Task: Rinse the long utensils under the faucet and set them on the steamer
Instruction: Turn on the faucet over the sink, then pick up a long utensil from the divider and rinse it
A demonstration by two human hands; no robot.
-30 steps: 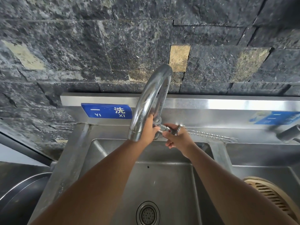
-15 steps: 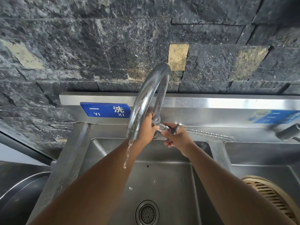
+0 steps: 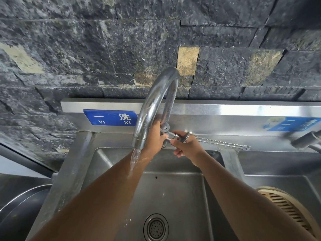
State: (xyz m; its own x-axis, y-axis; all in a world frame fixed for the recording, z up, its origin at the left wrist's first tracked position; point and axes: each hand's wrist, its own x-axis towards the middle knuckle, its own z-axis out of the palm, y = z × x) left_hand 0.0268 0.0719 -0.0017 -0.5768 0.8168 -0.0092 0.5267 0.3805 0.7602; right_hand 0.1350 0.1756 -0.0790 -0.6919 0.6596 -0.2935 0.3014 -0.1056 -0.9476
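Note:
The curved steel faucet (image 3: 156,94) runs a stream of water (image 3: 134,158) that falls onto my left forearm. My left hand (image 3: 155,136) is wrapped around the faucet's base at its lever handle (image 3: 172,135). Just right of it, my right hand (image 3: 188,146) is closed on the long twisted metal utensils (image 3: 224,144). Their stems stretch right along the sink's back ledge, away from the stream, and end in a small fork tip. A round end shows above my fingers. The slatted bamboo steamer (image 3: 290,211) sits in the right basin at the lower right, partly cut off.
The left steel basin (image 3: 173,192) has a round drain strainer (image 3: 156,227) at the bottom. A blue label (image 3: 110,117) is on the steel backsplash below a dark stone wall. A second faucet (image 3: 307,140) juts in at the right edge. A dark round pan (image 3: 19,211) lies at the lower left.
Water began to flow from the spout and has grown from a thin trickle to a fuller stream. Both hands have stayed at the faucet base.

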